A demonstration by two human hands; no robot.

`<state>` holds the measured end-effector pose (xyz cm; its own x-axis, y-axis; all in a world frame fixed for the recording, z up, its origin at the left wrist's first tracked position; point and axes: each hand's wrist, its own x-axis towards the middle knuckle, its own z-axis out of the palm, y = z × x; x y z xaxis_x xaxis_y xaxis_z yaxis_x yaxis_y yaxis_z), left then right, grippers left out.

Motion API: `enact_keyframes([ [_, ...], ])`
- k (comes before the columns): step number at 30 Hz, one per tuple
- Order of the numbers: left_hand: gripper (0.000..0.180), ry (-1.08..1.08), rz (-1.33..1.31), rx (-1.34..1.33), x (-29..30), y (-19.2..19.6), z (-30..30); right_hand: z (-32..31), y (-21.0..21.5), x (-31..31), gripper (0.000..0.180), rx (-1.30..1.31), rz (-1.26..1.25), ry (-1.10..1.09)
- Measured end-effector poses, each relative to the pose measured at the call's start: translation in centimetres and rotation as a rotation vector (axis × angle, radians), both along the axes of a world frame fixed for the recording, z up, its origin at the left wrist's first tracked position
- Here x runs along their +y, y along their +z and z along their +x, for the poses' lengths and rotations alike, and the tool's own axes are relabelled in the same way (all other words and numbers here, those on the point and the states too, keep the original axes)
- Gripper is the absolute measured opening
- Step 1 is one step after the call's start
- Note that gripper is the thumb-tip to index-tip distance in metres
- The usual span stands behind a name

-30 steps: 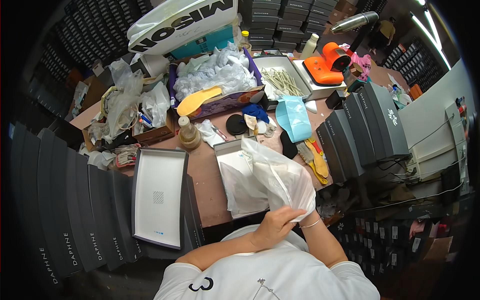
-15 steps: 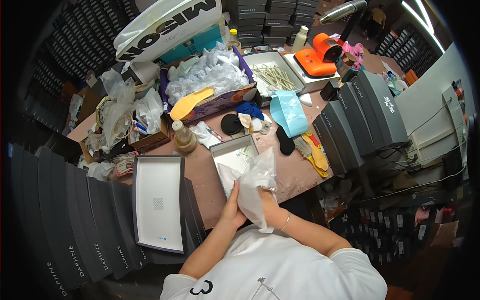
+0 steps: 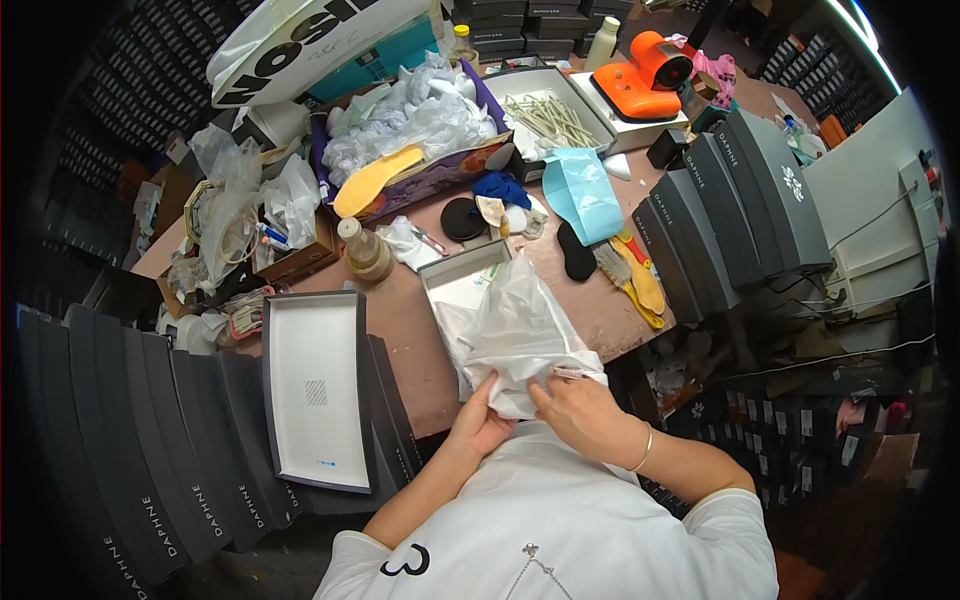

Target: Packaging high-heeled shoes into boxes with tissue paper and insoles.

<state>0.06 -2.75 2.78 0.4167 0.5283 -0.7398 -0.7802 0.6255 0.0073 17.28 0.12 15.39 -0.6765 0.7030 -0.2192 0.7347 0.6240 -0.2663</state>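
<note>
Now both hands (image 3: 540, 415) grip lowered white bag (image 3: 520, 335).

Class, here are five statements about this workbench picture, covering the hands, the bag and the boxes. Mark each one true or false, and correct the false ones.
1. Both hands grip the white bag. True: the left hand and right hand hold its lower edge.
2. The bag lies over an open box. True.
3. The box lid beside the left hand is full of shoes. False: it shows only a bare white inside.
4. The orange device sits right by the hands. False: it stands at the far end of the table.
5. A yellow insole lies among crumpled white paper in a far box. True.
</note>
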Motion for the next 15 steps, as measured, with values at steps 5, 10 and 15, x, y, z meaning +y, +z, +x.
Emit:
enact_keyframes([
  [5,0.025,-0.043,0.027,-0.095,-0.2,1.6,0.7,1.4,3.3,1.9,0.039,0.144,0.203,0.100],
  [10,0.023,-0.171,0.279,-0.053,-1.2,1.2,0.6,2.7,0.7,4.6,0.061,0.223,0.306,-0.166],
  [15,0.023,-0.225,0.403,0.165,-1.5,2.9,0.1,3.4,-1.4,7.7,0.064,0.185,0.200,-0.190],
])
